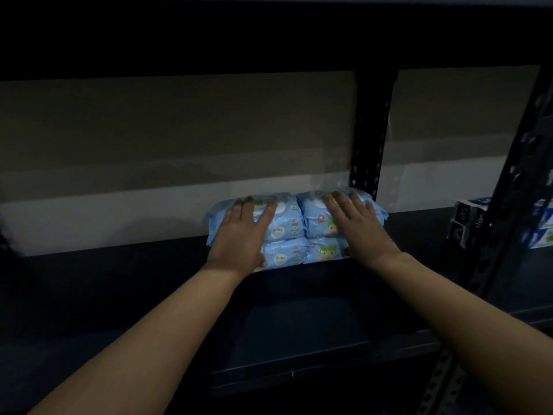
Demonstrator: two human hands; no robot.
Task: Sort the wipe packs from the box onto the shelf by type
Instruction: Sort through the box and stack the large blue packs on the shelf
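Now, both hands flat on blue wipe packs, fingers straight, holding nothing. Left hand presses left stack, right hand presses right stack. Packs sit at back of dark shelf, just beside black post, touching each other, two stacks side by side, two high. To do well: push both stacks evenly, keep edges lined up, don't squash soft packs. Packs light blue, shiny, puffy, small cartoon picture on front. Other boxes far right. Box not seen.
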